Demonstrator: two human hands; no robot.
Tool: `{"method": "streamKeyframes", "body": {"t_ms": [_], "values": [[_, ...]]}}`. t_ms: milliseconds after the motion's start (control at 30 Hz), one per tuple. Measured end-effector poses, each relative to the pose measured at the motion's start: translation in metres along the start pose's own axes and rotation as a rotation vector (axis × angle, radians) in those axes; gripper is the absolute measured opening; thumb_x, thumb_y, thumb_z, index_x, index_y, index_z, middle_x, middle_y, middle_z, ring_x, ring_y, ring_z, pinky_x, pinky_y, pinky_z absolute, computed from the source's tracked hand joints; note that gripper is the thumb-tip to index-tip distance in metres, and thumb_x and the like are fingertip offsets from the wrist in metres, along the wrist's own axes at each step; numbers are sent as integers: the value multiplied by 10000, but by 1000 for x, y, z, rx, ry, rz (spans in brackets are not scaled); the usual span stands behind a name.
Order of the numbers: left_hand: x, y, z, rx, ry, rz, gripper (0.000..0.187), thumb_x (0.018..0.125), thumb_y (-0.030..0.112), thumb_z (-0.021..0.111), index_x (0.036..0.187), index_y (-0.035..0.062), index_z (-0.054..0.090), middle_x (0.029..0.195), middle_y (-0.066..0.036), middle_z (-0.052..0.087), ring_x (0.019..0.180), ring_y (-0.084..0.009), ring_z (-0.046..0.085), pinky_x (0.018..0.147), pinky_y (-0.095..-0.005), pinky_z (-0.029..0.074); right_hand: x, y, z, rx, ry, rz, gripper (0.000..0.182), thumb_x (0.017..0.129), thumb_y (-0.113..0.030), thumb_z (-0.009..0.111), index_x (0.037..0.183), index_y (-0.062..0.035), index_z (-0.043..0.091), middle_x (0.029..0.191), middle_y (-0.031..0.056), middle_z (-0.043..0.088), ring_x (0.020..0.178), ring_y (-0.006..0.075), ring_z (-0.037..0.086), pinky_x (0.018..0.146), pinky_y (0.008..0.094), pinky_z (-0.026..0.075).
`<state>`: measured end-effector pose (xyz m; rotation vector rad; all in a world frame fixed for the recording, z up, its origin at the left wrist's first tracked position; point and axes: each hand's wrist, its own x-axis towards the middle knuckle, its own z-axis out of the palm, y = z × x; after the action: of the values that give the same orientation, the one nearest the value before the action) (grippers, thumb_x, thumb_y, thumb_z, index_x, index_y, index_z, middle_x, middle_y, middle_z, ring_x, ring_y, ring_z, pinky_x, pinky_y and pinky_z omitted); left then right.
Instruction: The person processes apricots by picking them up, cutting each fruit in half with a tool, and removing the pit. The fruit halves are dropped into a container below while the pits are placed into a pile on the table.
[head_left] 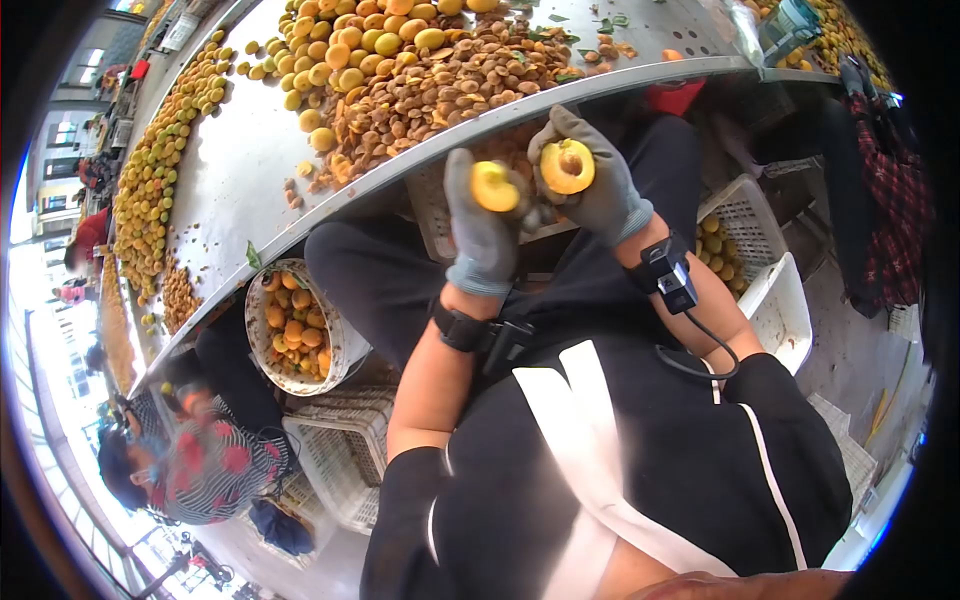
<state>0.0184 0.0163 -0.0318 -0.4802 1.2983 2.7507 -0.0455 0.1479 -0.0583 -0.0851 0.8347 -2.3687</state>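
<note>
Both hands wear grey gloves and are raised over my lap, just in front of the metal table's edge. My left hand (483, 225) is closed on an apricot half (494, 187), its cut face turned up; it is slightly blurred. Close by on the right, my right hand (598, 190) grips another apricot half (567, 168), with the brown pit still sitting in its flesh. Beyond the hands, a heap of brown apricot pits (450, 90) lies on the table (225, 150), against a pile of whole apricots (370, 40).
A white bucket (350, 345) of apricot pieces stands left of my knee. Plastic crates stand left (335, 460) and right (750, 215), the right one holding apricots. A co-worker in a patterned top (225, 455) sits at left; a plaid sleeve (900, 220) shows at right.
</note>
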Motion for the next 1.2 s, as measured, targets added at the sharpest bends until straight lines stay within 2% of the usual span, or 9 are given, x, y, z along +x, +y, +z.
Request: {"method": "streamKeyframes", "body": {"t_ms": [100, 300, 633, 767, 900, 967, 1100, 1133, 1200], "values": [[28, -12, -55, -29, 97, -28, 568, 941, 604, 333, 728, 108, 511, 533, -23, 421, 442, -170, 424, 499, -305, 417, 1, 3, 4, 46, 76, 82, 445, 994, -450, 417, 956, -35, 573, 801, 85, 620, 556, 132, 567, 457, 219, 447], [50, -28, -156, 458, 376, -229, 450, 905, 463, 606, 991, 22, 586, 698, -62, 593, 652, -151, 604, 632, -282, 500, 1, -6, -6, 55, 126, 212, 413, 982, -316, 485, 1239, 6, 517, 1109, 143, 601, 911, 206, 640, 678, 221, 546], [53, -28, -149, 835, 448, -93, 548, 858, 494, 647, 781, -45, 586, 708, -65, 557, 642, -109, 489, 567, -303, 420, 22, -15, -36, 147, 4, 268, 369, 892, -99, 465, 1239, 22, 509, 1115, 152, 569, 897, 222, 586, 697, 260, 537], [53, -26, -134, 934, 367, -294, 533, 869, 458, 623, 853, -74, 596, 720, -117, 586, 679, -181, 568, 618, -335, 457, 46, -16, -3, 108, 18, 192, 390, 878, -38, 430, 1258, 28, 491, 1196, 189, 552, 1008, 283, 604, 745, 302, 564], [61, -44, -153, 1013, 199, -173, 366, 902, 337, 562, 1137, 57, 587, 1042, -190, 637, 978, -369, 601, 840, -397, 465, 73, -13, 2, 63, -110, 284, 434, 848, 27, 406, 1277, 28, 473, 1267, 216, 528, 1076, 326, 610, 787, 351, 584], [61, -54, -171, 1536, -92, 195, 372, 904, 324, 542, 1150, 47, 571, 1092, -219, 620, 1007, -394, 583, 844, -420, 464, 68, -11, 13, 53, -114, 335, 401, 853, -16, 483, 1252, 17, 493, 1197, 189, 571, 998, 266, 644, 734, 309, 579], [59, -28, -151, 1355, 87, -198, 381, 899, 327, 534, 1167, 58, 553, 1087, -242, 614, 1017, -426, 567, 846, -455, 457, 66, 16, -17, -597, -260, 610, 280, 827, -187, 675, 1059, -46, 611, 946, 63, 629, 841, 127, 623, 676, 235, 491], [59, -29, -150, 1264, 130, -29, 388, 896, 347, 535, 1153, 56, 555, 1064, -249, 615, 1001, -436, 569, 834, -467, 456, 74, 25, -26, -1244, -256, 567, 296, 808, -215, 691, 1052, -59, 632, 949, 92, 651, 881, 183, 640, 721, 308, 506], [60, -32, -152, 1162, 173, 125, 397, 894, 366, 536, 1139, 55, 557, 1040, -257, 616, 985, -445, 570, 822, -479, 455, 92, 46, -63, -1646, -346, 625, 302, 820, -213, 665, 1080, -61, 634, 993, 121, 654, 931, 223, 638, 769, 346, 504]]}}
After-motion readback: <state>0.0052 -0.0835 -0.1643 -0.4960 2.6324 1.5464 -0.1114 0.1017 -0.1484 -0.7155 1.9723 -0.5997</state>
